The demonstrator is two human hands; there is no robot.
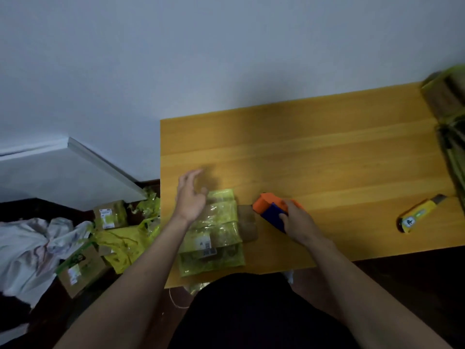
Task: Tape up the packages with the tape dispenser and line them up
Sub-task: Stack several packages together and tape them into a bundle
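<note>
A cardboard package (214, 233) wrapped in yellow-green tape lies at the near left corner of the wooden table (314, 147), white labels facing up. My left hand (191, 195) hovers over its far left corner, fingers spread, holding nothing. My right hand (297, 222) grips the orange and blue tape dispenser (270, 210), whose orange head rests against the package's bare cardboard right end. More taped packages (450, 117) stand blurred at the table's far right edge.
A yellow utility knife (422, 212) lies on the table to the right. On the floor at left sit cardboard boxes (80, 268), crumpled yellow-green tape scraps (120, 245) and a white cloth (27, 248). A white wall runs behind the table.
</note>
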